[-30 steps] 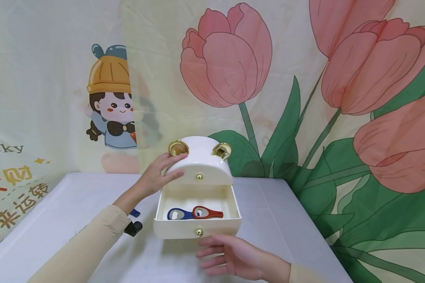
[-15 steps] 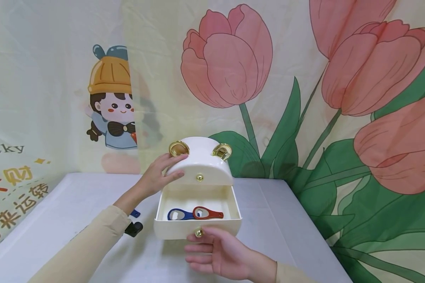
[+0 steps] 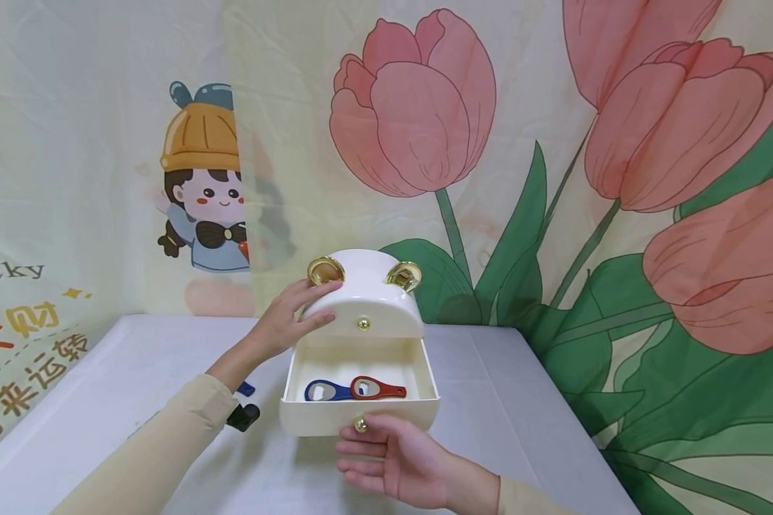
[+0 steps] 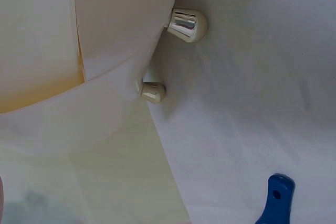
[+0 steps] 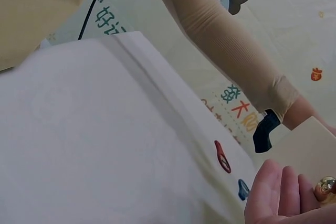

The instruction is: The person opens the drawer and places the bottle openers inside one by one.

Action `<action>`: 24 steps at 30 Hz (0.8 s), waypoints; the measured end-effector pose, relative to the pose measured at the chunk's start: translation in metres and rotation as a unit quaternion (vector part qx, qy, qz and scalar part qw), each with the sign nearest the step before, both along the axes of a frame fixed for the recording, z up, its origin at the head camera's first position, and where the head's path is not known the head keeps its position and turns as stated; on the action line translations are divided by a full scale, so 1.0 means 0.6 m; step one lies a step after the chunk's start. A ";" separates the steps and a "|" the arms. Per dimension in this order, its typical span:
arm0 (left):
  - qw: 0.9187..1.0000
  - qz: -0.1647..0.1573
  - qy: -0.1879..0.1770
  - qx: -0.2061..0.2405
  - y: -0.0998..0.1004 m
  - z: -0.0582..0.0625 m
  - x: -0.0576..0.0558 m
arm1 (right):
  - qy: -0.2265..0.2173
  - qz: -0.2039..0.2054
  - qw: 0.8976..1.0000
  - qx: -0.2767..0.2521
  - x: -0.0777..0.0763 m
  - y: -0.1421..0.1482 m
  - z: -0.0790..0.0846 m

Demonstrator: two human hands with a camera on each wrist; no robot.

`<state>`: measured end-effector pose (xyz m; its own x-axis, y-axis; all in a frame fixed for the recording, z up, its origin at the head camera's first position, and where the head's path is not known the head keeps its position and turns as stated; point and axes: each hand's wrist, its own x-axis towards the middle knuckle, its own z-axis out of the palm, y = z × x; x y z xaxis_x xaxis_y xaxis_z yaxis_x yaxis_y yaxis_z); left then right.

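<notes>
A white two-drawer storage box (image 3: pixel 376 315) with gold ears and knobs stands on the table, its lower drawer (image 3: pixel 322 418) pulled out. A blue bottle opener (image 3: pixel 318 390) and a red bottle opener (image 3: pixel 380 388) overlap inside the drawer. My left hand (image 3: pixel 296 315) rests on the box's upper left, fingers near the gold ear and thumb against the front. At the drawer's front, my right hand (image 3: pixel 406 458) pinches the gold knob (image 3: pixel 361 424) between thumb and index finger, the other fingers extended below. The right wrist view shows this knob (image 5: pixel 326 184) close to the fingertips.
In the right wrist view another red bottle opener (image 5: pixel 222 157) and a blue one (image 5: pixel 243 189) lie on the white-covered table (image 3: pixel 489 400). A black device (image 3: pixel 242 416) sits beneath my left wrist. Printed curtains (image 3: pixel 283 143) hang behind the table.
My right hand has moved left and slightly up to the lower drawer's knob, and its thumb and index finger have closed on it. The left hand, box and bottle openers stay put.
</notes>
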<state>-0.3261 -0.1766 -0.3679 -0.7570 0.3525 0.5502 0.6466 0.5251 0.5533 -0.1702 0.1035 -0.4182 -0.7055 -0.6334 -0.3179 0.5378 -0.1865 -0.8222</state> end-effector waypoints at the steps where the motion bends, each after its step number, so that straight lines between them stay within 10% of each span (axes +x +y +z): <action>1: 1.000 0.000 0.000 0.000 0.000 0.000 0.000 | 0.000 -0.002 1.000 0.001 0.000 0.000 0.000; 24: 1.000 0.003 0.007 -0.003 0.000 0.002 0.001 | 0.014 -0.009 1.000 0.011 -0.029 -0.007 0.007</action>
<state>-0.3258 -0.1765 -0.3666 -0.7516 0.3516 0.5582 0.6510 0.5320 0.5415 -0.1876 0.0993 -0.4138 -0.7261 -0.6127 -0.3120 0.5113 -0.1776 -0.8409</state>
